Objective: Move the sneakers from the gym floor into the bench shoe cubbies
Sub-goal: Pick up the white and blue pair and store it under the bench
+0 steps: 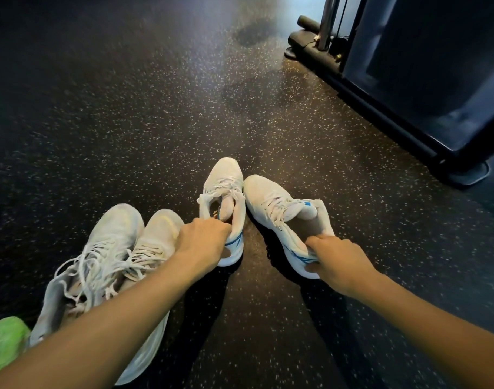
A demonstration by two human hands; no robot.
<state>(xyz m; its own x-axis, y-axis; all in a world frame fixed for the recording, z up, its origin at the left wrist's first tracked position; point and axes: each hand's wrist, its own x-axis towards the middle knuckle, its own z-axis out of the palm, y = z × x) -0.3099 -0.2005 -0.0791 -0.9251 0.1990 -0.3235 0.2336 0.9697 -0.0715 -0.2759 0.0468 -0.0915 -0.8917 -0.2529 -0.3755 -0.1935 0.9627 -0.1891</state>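
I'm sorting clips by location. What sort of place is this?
Most likely a gym. The floor is dark speckled rubber, a black exercise machine base with a chrome post stands at upper right, and several sneakers lie about, two white-and-blue ones gripped by the heels.

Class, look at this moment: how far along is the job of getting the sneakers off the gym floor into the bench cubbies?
Done: nothing visibly; no bench or cubbies are in view. In hand: the left hand grips the heel of one white-and-blue sneaker, and the right hand grips its mate. Left: carrying these over, then the grey-white pair on the speckled floor.
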